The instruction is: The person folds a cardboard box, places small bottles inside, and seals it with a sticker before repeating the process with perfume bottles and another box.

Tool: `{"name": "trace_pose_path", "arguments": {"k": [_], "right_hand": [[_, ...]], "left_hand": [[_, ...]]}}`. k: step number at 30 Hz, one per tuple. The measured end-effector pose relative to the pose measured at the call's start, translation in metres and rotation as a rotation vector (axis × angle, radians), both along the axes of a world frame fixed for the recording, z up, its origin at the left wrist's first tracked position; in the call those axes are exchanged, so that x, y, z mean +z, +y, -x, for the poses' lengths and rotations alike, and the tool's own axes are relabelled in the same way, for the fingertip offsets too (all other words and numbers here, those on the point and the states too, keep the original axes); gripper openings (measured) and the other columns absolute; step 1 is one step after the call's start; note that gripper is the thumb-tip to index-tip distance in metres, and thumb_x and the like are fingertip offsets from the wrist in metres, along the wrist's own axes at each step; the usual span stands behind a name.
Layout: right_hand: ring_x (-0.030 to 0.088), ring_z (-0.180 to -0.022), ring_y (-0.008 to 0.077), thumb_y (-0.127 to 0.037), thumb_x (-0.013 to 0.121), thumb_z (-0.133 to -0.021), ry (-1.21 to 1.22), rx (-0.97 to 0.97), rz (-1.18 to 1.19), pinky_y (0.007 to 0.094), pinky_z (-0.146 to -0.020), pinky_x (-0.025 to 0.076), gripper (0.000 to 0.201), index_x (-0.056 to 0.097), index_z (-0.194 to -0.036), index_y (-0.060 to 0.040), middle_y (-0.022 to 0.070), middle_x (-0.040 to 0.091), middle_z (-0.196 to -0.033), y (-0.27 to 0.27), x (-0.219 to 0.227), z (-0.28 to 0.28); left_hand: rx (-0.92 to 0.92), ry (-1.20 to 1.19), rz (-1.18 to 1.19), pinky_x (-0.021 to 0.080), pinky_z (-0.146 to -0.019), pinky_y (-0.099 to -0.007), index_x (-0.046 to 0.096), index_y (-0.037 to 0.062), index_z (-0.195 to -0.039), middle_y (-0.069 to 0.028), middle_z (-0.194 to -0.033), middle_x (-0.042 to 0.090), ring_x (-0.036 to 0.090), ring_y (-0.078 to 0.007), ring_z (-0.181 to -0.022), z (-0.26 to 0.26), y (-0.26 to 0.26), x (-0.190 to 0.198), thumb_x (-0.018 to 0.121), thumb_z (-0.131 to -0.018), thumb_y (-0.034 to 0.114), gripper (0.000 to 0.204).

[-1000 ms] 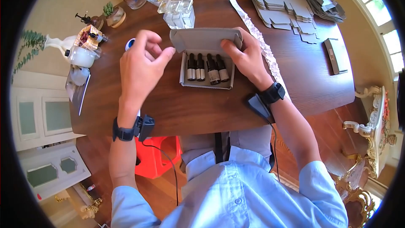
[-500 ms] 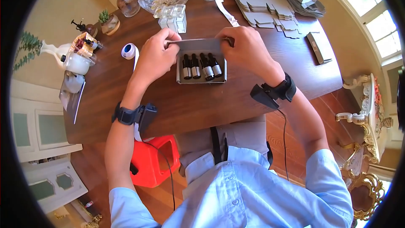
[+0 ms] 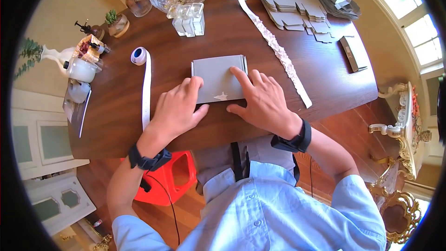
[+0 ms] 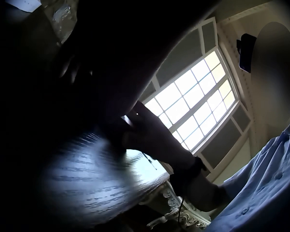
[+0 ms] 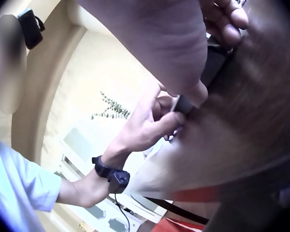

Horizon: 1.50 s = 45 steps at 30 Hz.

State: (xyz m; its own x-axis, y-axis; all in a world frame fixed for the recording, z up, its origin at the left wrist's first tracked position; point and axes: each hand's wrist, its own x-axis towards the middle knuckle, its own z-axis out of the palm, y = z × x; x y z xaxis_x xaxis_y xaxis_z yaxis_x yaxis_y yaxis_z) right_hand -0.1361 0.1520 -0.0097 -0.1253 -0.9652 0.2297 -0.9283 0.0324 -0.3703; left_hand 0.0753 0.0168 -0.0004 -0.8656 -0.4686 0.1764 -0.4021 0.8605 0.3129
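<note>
Both hands lie flat, fingers straight, on the closed grey cardboard box point(image 3: 218, 79): left hand point(image 3: 179, 109) at its near-left corner, right hand point(image 3: 260, 100) beside.

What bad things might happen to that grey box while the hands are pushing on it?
Two risks, I think. The flat grey cardboard box is closed, with the left hand and right hand pressing on its lid; pushing too hard might dent the thin card. It also lies close to the near edge of the dark wooden table, so a sliding push could send it off towards the person's lap.
</note>
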Motion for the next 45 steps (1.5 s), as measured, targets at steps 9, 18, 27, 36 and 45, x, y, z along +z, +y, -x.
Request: {"name": "trace_pose_path", "arguments": {"k": [9, 18, 27, 36, 45], "right_hand": [[0.070, -0.076, 0.0416, -0.019, 0.077, -0.081, -0.116, 0.075, 0.091, 0.0518, -0.066, 0.055, 0.048, 0.059, -0.124, -0.0070, 0.0197, 0.069, -0.090, -0.021, 0.004, 0.026], [0.074, -0.085, 0.0346, -0.030, 0.073, -0.092, -0.226, 0.092, -0.258, 0.0413, -0.078, 0.057, 0.032, 0.076, -0.115, -0.0081, 0.0166, 0.077, -0.094, -0.064, 0.051, 0.061], [0.072, -0.094, 0.0350, -0.035, 0.067, -0.095, -0.141, 0.106, -0.384, 0.0414, -0.087, 0.056, 0.033, 0.079, -0.115, -0.0112, 0.0160, 0.077, -0.101, -0.083, 0.060, 0.069], [0.071, -0.099, 0.0372, -0.035, 0.066, -0.096, -0.113, 0.122, -0.404, 0.0435, -0.088, 0.054, 0.034, 0.078, -0.115, -0.0097, 0.0168, 0.077, -0.103, -0.091, 0.057, 0.074], [0.071, -0.106, 0.0388, -0.045, 0.058, -0.098, -0.100, 0.140, -0.490, 0.0479, -0.094, 0.054, 0.043, 0.078, -0.115, -0.0115, 0.0170, 0.077, -0.105, -0.094, 0.066, 0.076]], "left_hand": [[0.131, 0.265, -0.161, 0.057, -0.072, -0.0509, 0.056, 0.0041, -0.114, -0.0205, -0.094, 0.071, 0.070, -0.0426, -0.086, 0.008, -0.006, -0.006, 0.064, -0.086, 0.001, 0.029], [0.242, -0.008, -0.957, 0.054, -0.046, -0.0273, 0.054, -0.0086, -0.126, -0.0099, -0.079, 0.066, 0.065, -0.0145, -0.057, 0.035, -0.053, 0.066, 0.057, -0.098, 0.009, 0.033], [0.204, -0.159, -0.964, 0.060, -0.058, -0.0296, 0.047, -0.0113, -0.136, -0.0198, -0.088, 0.073, 0.073, -0.0220, -0.069, 0.041, -0.066, 0.083, 0.058, -0.099, 0.011, 0.044], [0.055, -0.214, -0.834, 0.059, -0.069, -0.0278, 0.060, -0.0061, -0.133, -0.0121, -0.096, 0.074, 0.071, -0.0154, -0.080, 0.029, -0.078, 0.100, 0.058, -0.094, 0.005, 0.040], [0.111, -0.164, -0.847, 0.060, -0.068, -0.0275, 0.068, -0.0075, -0.122, -0.0114, -0.093, 0.075, 0.072, -0.0145, -0.078, 0.038, -0.088, 0.103, 0.064, -0.097, 0.010, 0.030]]}}
